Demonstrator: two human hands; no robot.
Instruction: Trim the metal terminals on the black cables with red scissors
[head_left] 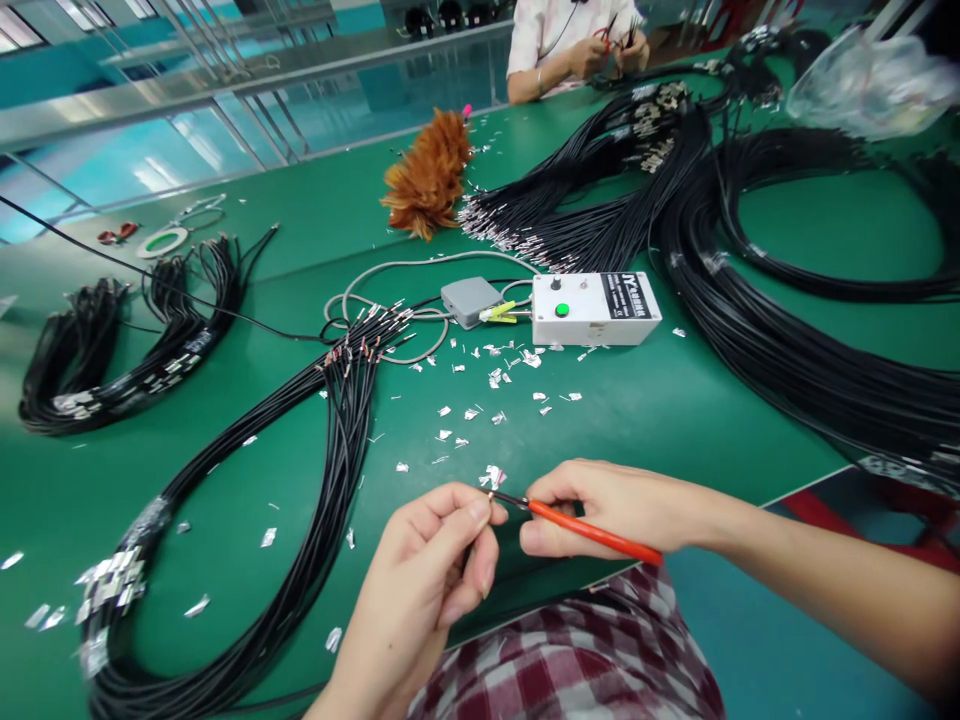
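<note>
Near the front edge of the green table, my left hand [442,560] pinches the end of a thin black cable; most of that cable is hidden by the fingers. Closed around red-handled scissors or snips [592,530] is my right hand [600,500]. The dark tip of the tool reaches the cable end [491,494] at my left fingertips. Small silvery scraps [493,476] lie just beyond the fingers. To the left, a looped bundle of black cables [322,520] has its stripped ends [367,340] pointing away from me.
A white control box [592,310] with a green button sits mid-table, beside a grey pedal-like unit [471,302]. Large black cable coils [795,360] lie right, another bundle [150,375] left. A brown feather duster [429,175] is farther back. Across the table, a person's hands [611,55] hold red-handled tools.
</note>
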